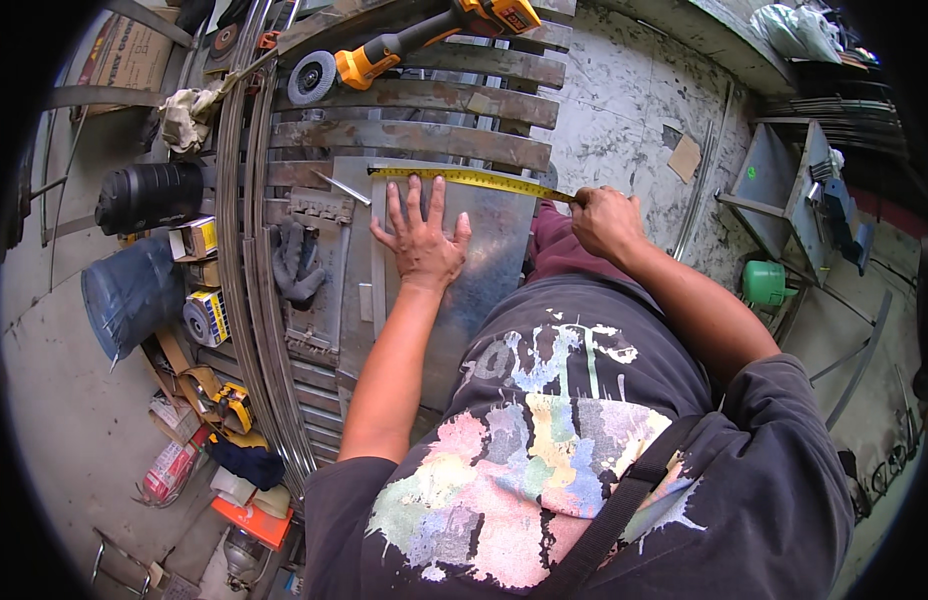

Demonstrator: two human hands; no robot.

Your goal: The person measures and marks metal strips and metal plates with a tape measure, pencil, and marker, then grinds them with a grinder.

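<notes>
A grey metal sheet [484, 250] lies on the bench under both hands, its long side running away from the person. The left hand [420, 240] rests flat on it, fingers spread and gripping nothing. Just beyond those fingertips a yellow tape measure [474, 178] stretches crosswise along the sheet's far edge; its right end is pinched in the right hand [604, 222], which is closed on it past the sheet's right edge.

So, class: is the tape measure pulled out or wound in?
Pulled out: the yellow tape measure lies stretched across the metal sheet, right hand pulling one end, left hand flat on the sheet.
</notes>
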